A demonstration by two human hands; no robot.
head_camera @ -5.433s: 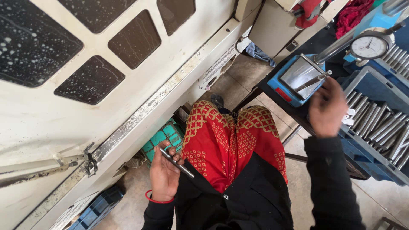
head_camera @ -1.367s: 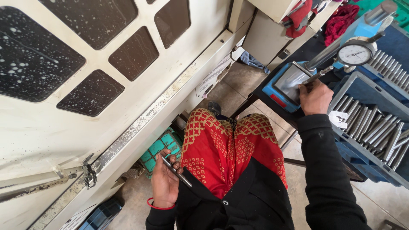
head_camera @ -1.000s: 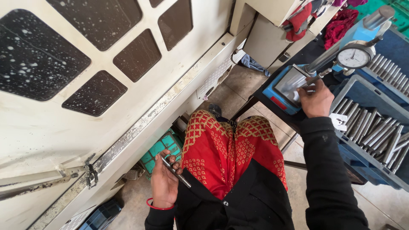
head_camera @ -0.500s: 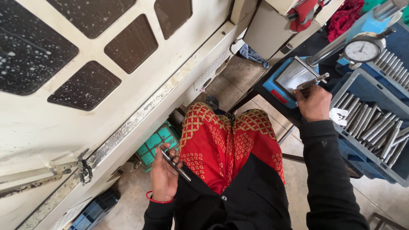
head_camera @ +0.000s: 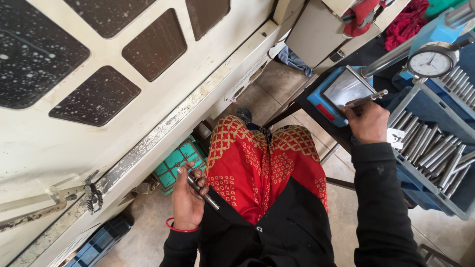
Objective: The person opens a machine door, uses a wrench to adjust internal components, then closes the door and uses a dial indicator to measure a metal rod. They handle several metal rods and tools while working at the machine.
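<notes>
— Where's the left hand [head_camera: 187, 202]?
— Lower left, palm up, fingers curled round a metal rod [head_camera: 199, 184] (beside the knee).
— The right hand [head_camera: 368, 121]?
— Upper right, arm stretched, pinching another rod [head_camera: 366, 99] over the blue gauge base [head_camera: 332, 95].

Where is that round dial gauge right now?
In the head view the dial gauge sits at the upper right, on a blue stand above the tray of metal rods, just beyond the right hand.
</notes>
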